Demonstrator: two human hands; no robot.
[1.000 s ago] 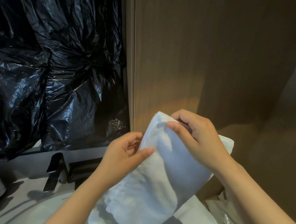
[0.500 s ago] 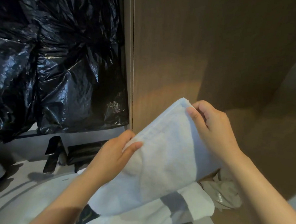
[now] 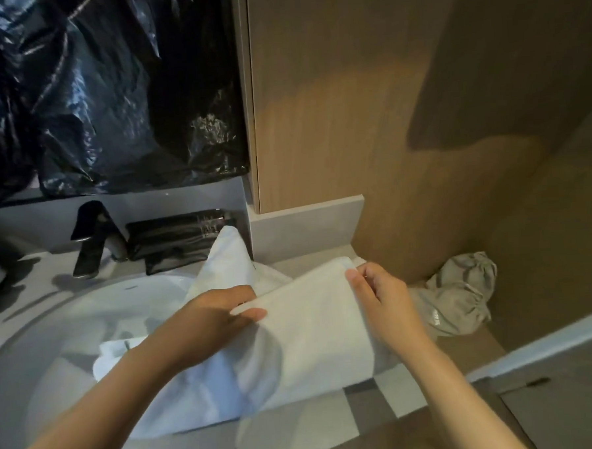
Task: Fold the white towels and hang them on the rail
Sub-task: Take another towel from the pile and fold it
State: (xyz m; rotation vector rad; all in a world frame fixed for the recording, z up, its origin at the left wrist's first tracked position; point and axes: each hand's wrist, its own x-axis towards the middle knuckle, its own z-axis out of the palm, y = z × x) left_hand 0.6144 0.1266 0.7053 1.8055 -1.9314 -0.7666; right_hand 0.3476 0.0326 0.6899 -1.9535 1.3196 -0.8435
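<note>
**Folded towel held over basin, liable to slip open**

Head view. Shows a white towel [image 3: 314,329], folded over, lifted between both hands above the basin [image 3: 86,314] and counter edge. Pinched at the left edge by the left hand [image 3: 207,318], thumb on top. Gripped at the far right corner by the right hand [image 3: 384,302], fingers curled round the fold. Hangs slack below, over more white cloth [image 3: 228,262] lying in the basin. No rail in view. Likely to fall open if either pinch loosens. Might trail into the basin if lowered, or catch the tap [image 3: 93,238] if swung left.
</note>
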